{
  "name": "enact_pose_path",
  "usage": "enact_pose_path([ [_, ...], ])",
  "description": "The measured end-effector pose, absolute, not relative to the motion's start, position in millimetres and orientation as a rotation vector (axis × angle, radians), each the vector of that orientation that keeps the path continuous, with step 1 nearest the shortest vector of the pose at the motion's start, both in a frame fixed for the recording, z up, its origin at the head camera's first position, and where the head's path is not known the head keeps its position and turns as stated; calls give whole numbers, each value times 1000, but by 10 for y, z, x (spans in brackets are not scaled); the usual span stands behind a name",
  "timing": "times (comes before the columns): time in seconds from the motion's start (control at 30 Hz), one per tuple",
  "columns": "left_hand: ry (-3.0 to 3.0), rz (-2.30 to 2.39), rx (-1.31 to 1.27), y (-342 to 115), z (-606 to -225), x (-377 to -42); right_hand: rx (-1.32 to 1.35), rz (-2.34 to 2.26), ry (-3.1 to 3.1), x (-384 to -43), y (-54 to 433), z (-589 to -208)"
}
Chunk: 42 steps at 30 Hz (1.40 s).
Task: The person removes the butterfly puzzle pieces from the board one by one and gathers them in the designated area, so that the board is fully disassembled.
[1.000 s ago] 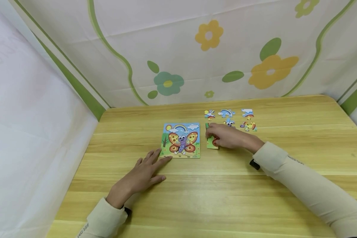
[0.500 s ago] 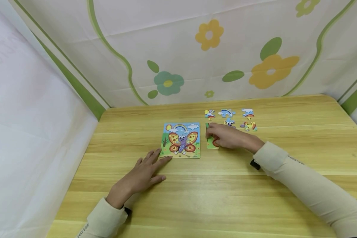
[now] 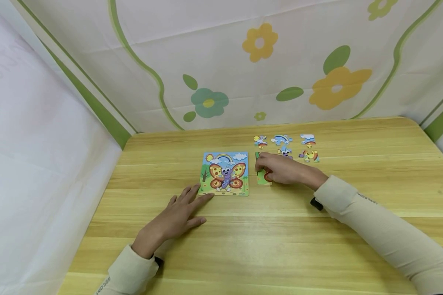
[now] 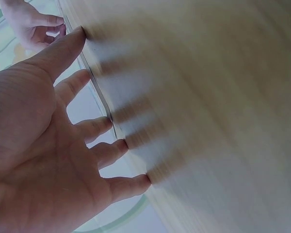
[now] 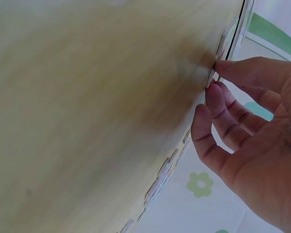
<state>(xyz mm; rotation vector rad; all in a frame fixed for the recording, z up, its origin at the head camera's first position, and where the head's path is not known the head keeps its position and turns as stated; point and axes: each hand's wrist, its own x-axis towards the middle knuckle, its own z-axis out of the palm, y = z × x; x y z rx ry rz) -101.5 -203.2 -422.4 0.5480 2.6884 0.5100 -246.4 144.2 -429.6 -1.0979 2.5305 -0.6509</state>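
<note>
A butterfly puzzle board (image 3: 225,174) lies flat on the table, showing a sun, a rainbow and a tree. My left hand (image 3: 177,213) rests spread at its lower-left corner, with fingertips on the board's edge and the table. Just right of the board, my right hand (image 3: 280,169) has thumb and fingers curled on a green puzzle piece (image 3: 263,179). The hand covers part of that piece and whatever lies beneath. In the right wrist view, the right hand's thumb and fingertips meet at the thin edge of the piece (image 5: 211,77).
Several loose puzzle pieces lie beyond the right hand: a sun piece (image 3: 260,141), a rainbow piece (image 3: 282,140), a cloud piece (image 3: 308,140), a face piece (image 3: 286,152) and a wing piece (image 3: 310,156). A flowered cloth wall (image 3: 221,61) stands behind the wooden table (image 3: 243,254).
</note>
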Motion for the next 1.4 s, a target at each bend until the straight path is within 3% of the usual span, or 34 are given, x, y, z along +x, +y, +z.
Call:
enact_pose_path([
  [0.57,2711,464,538,-2025,-4218,-999,-1123,-680,2557,-2437,1372,-4220],
  [1.4,2714,351,723,-1934,-4258,-1079,-1339,-646,2386,-2324,561,-4128],
])
